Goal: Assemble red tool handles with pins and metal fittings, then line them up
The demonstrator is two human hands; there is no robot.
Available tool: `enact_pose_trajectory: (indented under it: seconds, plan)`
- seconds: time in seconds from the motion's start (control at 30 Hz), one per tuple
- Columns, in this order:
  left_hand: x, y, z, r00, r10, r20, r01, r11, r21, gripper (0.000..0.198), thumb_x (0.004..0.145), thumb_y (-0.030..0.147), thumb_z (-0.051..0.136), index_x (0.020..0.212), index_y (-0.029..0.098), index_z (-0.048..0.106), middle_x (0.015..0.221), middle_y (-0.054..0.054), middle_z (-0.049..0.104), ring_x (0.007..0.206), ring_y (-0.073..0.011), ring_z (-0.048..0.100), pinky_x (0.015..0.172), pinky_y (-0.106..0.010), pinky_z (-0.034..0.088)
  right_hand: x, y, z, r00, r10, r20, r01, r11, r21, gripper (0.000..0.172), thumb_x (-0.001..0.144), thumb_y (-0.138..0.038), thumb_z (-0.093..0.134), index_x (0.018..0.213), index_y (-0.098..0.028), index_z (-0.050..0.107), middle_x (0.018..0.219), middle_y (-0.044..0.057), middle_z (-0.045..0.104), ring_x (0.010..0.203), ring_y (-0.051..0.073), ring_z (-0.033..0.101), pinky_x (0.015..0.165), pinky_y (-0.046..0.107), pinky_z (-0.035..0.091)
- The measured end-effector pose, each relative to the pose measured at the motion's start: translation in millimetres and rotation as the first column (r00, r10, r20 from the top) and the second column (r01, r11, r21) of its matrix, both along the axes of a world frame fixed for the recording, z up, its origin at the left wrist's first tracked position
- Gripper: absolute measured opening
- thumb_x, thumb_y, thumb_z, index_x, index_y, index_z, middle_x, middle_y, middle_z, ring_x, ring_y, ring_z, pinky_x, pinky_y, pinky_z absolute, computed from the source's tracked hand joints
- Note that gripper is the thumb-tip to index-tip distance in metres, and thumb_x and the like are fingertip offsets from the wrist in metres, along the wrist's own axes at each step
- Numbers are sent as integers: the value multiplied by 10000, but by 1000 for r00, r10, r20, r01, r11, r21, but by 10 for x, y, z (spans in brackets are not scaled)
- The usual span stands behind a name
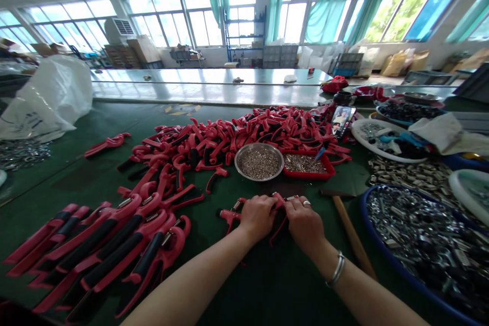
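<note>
My left hand (256, 218) and my right hand (306, 226) are close together over the table, both with fingers closed on a red hand grip exerciser (279, 201). A spring shows near my right fingertips, and one handle hangs below the hands. My fingers cover much of the piece. Just left of my left hand lies another red grip part (229, 215) with a spring. Beyond the hands stand a round metal bowl (239, 167) of small metal pieces and a red tray (307, 175) of small metal pins. A hammer (349, 229) lies right of my right hand.
Red and black grip parts form a large heap (263, 130) behind the bowl. Grips with springs lie in rows (126, 229) at left. A blue-rimmed basin (364, 214) of metal parts stands at right. A phone (343, 121) leans by the heap; a plastic bag (57, 91) sits far left.
</note>
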State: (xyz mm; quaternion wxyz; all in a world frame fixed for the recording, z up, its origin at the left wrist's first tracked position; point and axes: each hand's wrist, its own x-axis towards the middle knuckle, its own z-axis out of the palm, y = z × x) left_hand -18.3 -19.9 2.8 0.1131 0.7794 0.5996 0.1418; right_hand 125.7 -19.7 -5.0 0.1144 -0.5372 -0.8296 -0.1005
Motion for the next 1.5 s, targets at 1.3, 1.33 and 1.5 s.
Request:
enact_pose_trajectory:
  seconds: [1.3, 1.33, 1.5]
  plan:
    - [143, -146, 133, 975, -215, -63, 216, 976, 8, 594, 678, 312, 564, 1254, 232, 448, 1298, -25, 475, 1041, -269, 451, 873, -398, 386, 1457, -740, 60, 709, -253, -659, -98, 890, -446, 588, 828, -352, 445, 1378, -226, 280, 1158, 103, 583, 876, 225, 632, 605, 307, 560]
    - [136, -142, 133, 974, -215, -67, 216, 976, 11, 595, 678, 312, 559, 1257, 233, 446, 1299, -24, 475, 1047, -272, 448, 871, -402, 388, 1469, -725, 78, 772, -171, -612, -101, 918, -384, 552, 832, -323, 445, 1364, -249, 314, 1190, 88, 567, 943, 224, 613, 699, 315, 552]
    - [95, -126, 144, 970, -237, -54, 238, 971, 7, 591, 679, 307, 548, 1257, 240, 447, 1299, -11, 478, 1072, -273, 439, 894, -404, 381, 1535, -669, 149, 897, 30, -441, -140, 965, -220, 539, 851, -248, 427, 1371, -281, 290, 1226, 52, 549, 1056, 196, 559, 814, 269, 512]
